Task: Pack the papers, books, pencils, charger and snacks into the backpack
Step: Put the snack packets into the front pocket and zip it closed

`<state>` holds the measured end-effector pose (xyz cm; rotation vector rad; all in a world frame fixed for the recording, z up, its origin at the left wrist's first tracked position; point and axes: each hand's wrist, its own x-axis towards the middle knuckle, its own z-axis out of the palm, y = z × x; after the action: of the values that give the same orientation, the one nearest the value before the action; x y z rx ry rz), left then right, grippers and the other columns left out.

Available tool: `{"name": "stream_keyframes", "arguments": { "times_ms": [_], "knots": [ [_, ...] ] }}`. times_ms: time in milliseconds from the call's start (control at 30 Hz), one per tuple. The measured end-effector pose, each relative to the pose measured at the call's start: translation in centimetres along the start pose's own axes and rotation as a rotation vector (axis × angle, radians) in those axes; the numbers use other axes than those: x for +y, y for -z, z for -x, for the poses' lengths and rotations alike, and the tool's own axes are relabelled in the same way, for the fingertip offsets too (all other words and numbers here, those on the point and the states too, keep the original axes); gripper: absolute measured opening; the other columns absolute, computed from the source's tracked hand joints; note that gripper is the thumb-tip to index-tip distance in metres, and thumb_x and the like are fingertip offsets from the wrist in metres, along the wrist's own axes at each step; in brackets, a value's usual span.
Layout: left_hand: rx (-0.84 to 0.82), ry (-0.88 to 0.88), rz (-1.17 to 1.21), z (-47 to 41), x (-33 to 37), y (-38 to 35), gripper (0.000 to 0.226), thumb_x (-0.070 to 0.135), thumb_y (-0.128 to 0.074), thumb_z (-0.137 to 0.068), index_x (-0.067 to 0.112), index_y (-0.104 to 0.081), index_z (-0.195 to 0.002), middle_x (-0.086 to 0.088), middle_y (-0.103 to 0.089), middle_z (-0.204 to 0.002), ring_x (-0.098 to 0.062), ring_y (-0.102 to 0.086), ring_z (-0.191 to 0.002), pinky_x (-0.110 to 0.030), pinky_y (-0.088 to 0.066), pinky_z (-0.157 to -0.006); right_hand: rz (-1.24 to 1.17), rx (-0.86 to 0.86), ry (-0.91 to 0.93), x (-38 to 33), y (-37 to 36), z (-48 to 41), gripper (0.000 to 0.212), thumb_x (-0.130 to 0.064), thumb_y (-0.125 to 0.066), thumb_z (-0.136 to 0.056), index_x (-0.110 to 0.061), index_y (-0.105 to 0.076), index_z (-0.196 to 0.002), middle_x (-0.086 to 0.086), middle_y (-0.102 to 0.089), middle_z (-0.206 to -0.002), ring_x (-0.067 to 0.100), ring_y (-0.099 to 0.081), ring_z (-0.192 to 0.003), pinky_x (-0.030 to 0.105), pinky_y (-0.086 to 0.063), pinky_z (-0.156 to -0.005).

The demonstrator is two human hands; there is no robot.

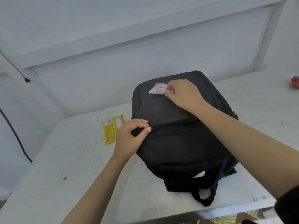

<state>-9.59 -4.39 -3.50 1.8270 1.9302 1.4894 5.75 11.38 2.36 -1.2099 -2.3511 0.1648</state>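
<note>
Right hand pinches a snack; left hand pinches the backpack pocket edge. Best pull it wide first.

The right hand is hiding one end of the white packet; a red thing by the surface's right edge is being cropped, unidentifiable.
</note>
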Motion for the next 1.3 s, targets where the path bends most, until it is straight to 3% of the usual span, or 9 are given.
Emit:
{"name": "stream_keyframes", "arguments": {
  "times_ms": [267,433,533,600,733,933,1067,1167,1300],
  "knots": [
    [-0.210,-0.080,-0.134,-2.8,1.1,-0.9,0.011,0.024,-0.075,-0.078,0.031,-0.073,-0.086,0.021,-0.062,-0.097,0.008,-0.052,-0.098,-0.008,-0.032,-0.090,-0.375,0.275,-0.201,0.4,1.8,4.7,0.010,-0.030,-0.059,-0.090,-0.022,-0.054,-0.089,0.000,-0.068,-0.104,0.008,-0.060,-0.089,0.015,-0.042,-0.058],
    [-0.040,-0.068,-0.076,-5.4,3.0,-1.0,0.008,0.017,-0.070,-0.082,0.024,-0.072,-0.079,0.009,-0.069,-0.088,-0.008,-0.060,-0.090,-0.012,-0.041,-0.086,-0.448,0.507,-0.193,-0.3,2.7,9.0,0.024,-0.028,-0.063,-0.088,-0.021,-0.057,-0.111,0.000,-0.070,-0.108,0.009,-0.064,-0.086,0.012,-0.044,-0.061],
    [0.059,-0.094,-0.076,-6.9,4.3,-0.9,0.006,0.015,-0.068,-0.083,0.019,-0.073,-0.081,0.011,-0.066,-0.087,-0.007,-0.057,-0.091,-0.002,-0.035,-0.081,-0.373,0.668,-0.065,-0.7,2.6,11.0,0.028,-0.026,-0.061,-0.089,-0.020,-0.063,-0.116,0.001,-0.071,-0.100,0.013,-0.060,-0.088,0.019,-0.043,-0.068],
    [0.114,-0.152,-0.080,-7.7,5.0,-0.9,0.006,0.016,-0.068,-0.084,0.018,-0.073,-0.082,0.014,-0.063,-0.087,-0.009,-0.057,-0.091,-0.008,-0.037,-0.083,-0.316,0.718,0.065,-0.7,2.2,12.1,0.026,-0.023,-0.061,-0.088,-0.017,-0.066,-0.113,0.003,-0.069,-0.092,0.013,-0.055,-0.084,0.024,-0.044,-0.067],
    [0.190,-0.168,-0.032,-8.2,5.1,-0.9,0.006,0.021,-0.068,-0.084,0.018,-0.073,-0.084,0.014,-0.063,-0.089,-0.008,-0.057,-0.092,-0.012,-0.040,-0.083,-0.194,0.598,0.225,-0.2,0.9,13.3,0.022,-0.019,-0.061,-0.087,-0.014,-0.069,-0.107,0.001,-0.066,-0.078,0.013,-0.054,-0.074,0.026,-0.045,-0.061],
    [0.195,-0.258,-0.058,-7.6,4.7,-0.6,0.012,0.026,-0.067,-0.084,0.016,-0.074,-0.087,0.017,-0.061,-0.091,0.002,-0.053,-0.088,-0.012,-0.040,-0.083,-0.136,0.187,0.167,0.1,-1.5,12.0,0.028,-0.019,-0.049,-0.088,-0.016,-0.063,-0.113,0.011,-0.069,-0.078,0.028,-0.062,-0.066,0.039,-0.051,-0.054],
    [0.185,-0.299,-0.055,-7.4,4.5,-0.3,0.010,0.024,-0.067,-0.084,0.017,-0.074,-0.086,0.019,-0.061,-0.089,0.003,-0.053,-0.088,-0.019,-0.044,-0.083,-0.146,0.000,0.188,-0.3,-2.3,10.3,0.047,-0.007,-0.041,-0.088,-0.018,-0.053,-0.132,0.015,-0.065,-0.116,0.033,-0.062,-0.099,0.041,-0.053,-0.078],
    [0.177,-0.321,-0.043,-7.4,4.3,-0.1,0.006,0.020,-0.068,-0.083,0.018,-0.074,-0.084,0.021,-0.060,-0.087,0.003,-0.053,-0.089,-0.023,-0.046,-0.083,-0.160,-0.150,0.206,-0.6,-2.6,9.1,0.059,-0.010,-0.032,-0.083,-0.017,-0.044,-0.140,0.013,-0.046,-0.142,0.030,-0.044,-0.129,0.043,-0.039,-0.105],
    [0.169,-0.348,-0.040,-7.5,4.2,0.1,0.005,0.017,-0.069,-0.082,0.017,-0.074,-0.083,0.018,-0.061,-0.086,0.001,-0.054,-0.088,-0.024,-0.046,-0.083,-0.139,-0.013,0.235,-1.2,-2.6,9.2,0.056,-0.018,-0.031,-0.080,-0.012,-0.054,-0.131,0.013,-0.053,-0.135,0.033,-0.051,-0.117,0.045,-0.042,-0.097]
  ]
}}
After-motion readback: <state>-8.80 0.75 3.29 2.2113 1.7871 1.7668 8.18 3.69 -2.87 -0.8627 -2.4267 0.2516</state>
